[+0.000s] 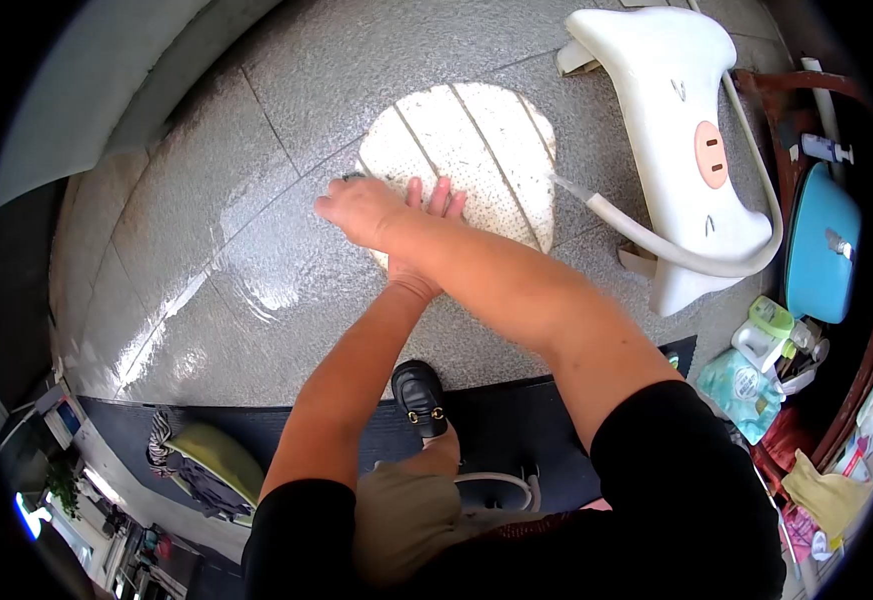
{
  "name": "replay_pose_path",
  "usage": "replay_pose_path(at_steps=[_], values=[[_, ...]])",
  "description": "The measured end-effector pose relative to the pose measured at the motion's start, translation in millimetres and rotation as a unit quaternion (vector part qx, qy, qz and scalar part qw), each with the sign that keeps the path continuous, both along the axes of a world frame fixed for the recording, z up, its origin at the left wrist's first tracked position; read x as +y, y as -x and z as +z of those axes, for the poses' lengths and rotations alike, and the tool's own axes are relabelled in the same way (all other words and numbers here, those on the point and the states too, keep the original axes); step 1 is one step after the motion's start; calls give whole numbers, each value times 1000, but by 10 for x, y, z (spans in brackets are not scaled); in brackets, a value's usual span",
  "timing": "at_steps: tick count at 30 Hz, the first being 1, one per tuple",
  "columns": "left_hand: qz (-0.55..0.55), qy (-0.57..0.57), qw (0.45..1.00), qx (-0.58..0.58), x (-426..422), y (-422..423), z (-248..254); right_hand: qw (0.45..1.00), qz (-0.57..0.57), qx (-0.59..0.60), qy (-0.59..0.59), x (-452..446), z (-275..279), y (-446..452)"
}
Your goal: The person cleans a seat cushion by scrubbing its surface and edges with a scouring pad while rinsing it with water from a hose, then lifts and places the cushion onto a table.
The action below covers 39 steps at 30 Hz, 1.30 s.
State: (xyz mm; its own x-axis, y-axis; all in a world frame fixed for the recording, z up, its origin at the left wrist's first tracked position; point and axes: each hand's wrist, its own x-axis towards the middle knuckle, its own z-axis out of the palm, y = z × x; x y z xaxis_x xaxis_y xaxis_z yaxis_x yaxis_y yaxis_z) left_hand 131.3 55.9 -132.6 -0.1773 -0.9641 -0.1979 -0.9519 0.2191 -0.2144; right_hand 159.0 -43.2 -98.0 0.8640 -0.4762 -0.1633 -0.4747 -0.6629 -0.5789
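A rounded, speckled cream pad (477, 150) with dark stripes lies flat on the grey tiled floor. My left hand (437, 200) rests on its near part, fingers stretched out and partly hidden under my right forearm. Crossing over it, my right hand (362, 212) is closed at the pad's left edge. A small dark bit shows beyond its fingers, but what it holds is hidden. From the right, a pale hose (637, 228) points its end at the pad, with water coming out.
The hose lies across a white pig-faced stool (647, 90) tipped on its side. At right stand a blue basin (825, 245), a pump bottle (825, 148) and a green-capped bottle (765, 330). A green basket (219, 455) with cloth sits lower left. Water shines on the tiles.
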Motion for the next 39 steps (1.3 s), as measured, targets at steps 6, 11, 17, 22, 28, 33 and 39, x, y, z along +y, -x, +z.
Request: replay_pose_path(at_steps=[6,11,17,22,28,33,39], values=[[90,5,964,249,14,-31,207,897,-403,-69,169,-1041,-253,1319],[121,-1,960,253,57,49,213,837,-524,-24,153,-387,-203,1918],[146,-95,954,245,324,443,551,902,-390,-68,174,-828,-142,1678],[61,63,954,288,-152,-14,265,875,-461,-31,145,-968,-83,1391],[69,-24,965,252,-209,-34,224,899,-435,-10,56,-600,-59,660],[65,8,960,271,-196,-41,175,956,-265,22,120,-1180,-48,1060],[79,-87,972,204,-220,-23,262,929,-368,34,-16,-710,15,401]])
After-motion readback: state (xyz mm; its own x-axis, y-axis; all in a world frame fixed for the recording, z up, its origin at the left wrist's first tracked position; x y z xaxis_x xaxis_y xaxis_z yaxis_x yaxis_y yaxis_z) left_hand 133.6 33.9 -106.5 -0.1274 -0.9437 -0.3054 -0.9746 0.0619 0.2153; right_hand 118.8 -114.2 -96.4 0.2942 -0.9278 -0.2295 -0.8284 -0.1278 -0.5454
